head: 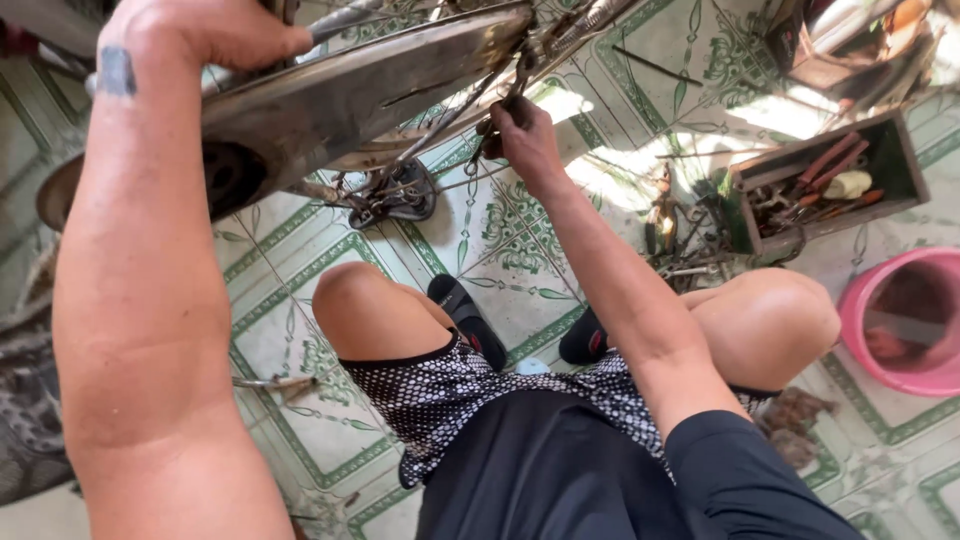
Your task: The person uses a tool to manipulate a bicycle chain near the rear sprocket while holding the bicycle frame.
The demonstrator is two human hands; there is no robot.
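Note:
I squat over a bicycle wheel lying low above a patterned tile floor. My left hand [200, 35] grips the top of the metal mudguard [370, 85] and the frame part beside it. My right hand [520, 135] is closed on a small dark tool [490, 135] at the chain [520, 70] and spokes near the wheel's hub. A black pedal [400, 200] hangs below the wheel. What my right fingers pinch is partly hidden.
A green wooden toolbox [905, 170] with several tools stands at the right. Loose tools [680, 240] lie scattered on the floor beside it. A pink plastic basin [905, 325] sits at the far right. A dark rag lies at the left edge.

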